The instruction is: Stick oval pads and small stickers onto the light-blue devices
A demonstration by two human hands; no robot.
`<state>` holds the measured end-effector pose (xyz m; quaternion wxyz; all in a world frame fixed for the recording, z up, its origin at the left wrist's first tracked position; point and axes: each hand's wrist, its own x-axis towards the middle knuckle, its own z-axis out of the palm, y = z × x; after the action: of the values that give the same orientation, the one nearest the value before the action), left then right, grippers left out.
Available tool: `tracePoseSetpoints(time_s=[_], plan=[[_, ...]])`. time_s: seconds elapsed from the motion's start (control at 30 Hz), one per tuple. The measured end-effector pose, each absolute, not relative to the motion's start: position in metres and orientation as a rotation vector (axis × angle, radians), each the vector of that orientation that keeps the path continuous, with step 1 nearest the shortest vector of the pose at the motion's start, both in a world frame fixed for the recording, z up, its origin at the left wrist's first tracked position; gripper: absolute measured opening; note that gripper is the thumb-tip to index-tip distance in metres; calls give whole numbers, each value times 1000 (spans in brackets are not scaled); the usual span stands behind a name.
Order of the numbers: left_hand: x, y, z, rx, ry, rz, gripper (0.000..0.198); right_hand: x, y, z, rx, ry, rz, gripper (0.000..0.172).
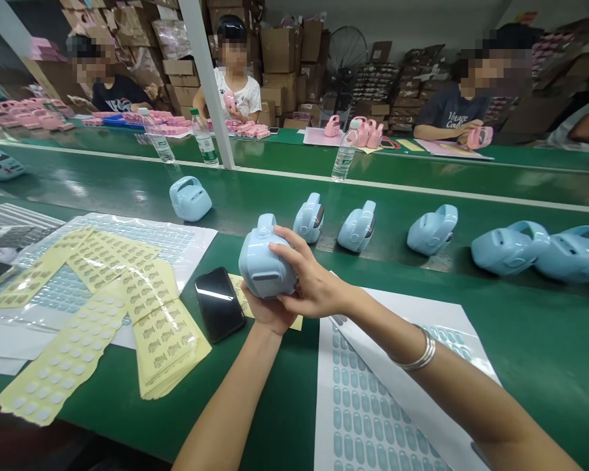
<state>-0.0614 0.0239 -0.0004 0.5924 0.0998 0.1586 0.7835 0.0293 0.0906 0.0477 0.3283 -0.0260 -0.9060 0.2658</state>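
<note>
Above the green table, a rounded light-blue plastic device with a loop handle (262, 258) is held in both hands. My left hand (271, 313) cups it from below, its fingers mostly hidden behind it. From the right, my right hand (311, 278) grips its side, fingers on the top and thumb near the lower edge. A dark narrow slot shows on the side facing me. Under my right forearm lies a white sheet of blue-grey oval stickers (356, 399). A black phone (219, 304) rests left of my left hand, beside a partly covered yellow paper (240, 294).
Several similar blue devices (432, 230) stand in a row on the belt (255, 190) beyond. Yellow label sheets (164, 340) and a sheet of round white stickers (63, 366) lie left. Water bottles (344, 154) stand farther back; co-workers opposite handle pink devices (480, 137).
</note>
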Motion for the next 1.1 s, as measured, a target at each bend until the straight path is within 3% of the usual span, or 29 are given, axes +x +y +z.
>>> tracePoseSetpoints(time_s=[0.17, 0.33, 0.5, 0.6, 0.8, 0.97, 1.1], plan=[[-64, 26, 5, -10, 413, 1721, 59, 36, 106, 59, -67, -2422, 769, 76], [-64, 24, 0, 98, 353, 1361, 70, 56, 134, 72, -191, -2379, 661, 56], [-53, 20, -9, 340, 179, 951, 78, 75, 146, 68, -160, -2304, 777, 73], [-40, 20, -8, 320, 314, 822, 85, 89, 141, 60, -239, -2232, 723, 79], [-21, 20, 2, 432, 812, 1368, 50, 111, 129, 52, -498, -2075, 627, 74], [-25, 16, 7, 630, 621, 1452, 58, 112, 126, 58, -603, -2019, 540, 73], [-27, 15, 6, 666, 648, 1482, 53, 113, 122, 62, -596, -2021, 519, 72]])
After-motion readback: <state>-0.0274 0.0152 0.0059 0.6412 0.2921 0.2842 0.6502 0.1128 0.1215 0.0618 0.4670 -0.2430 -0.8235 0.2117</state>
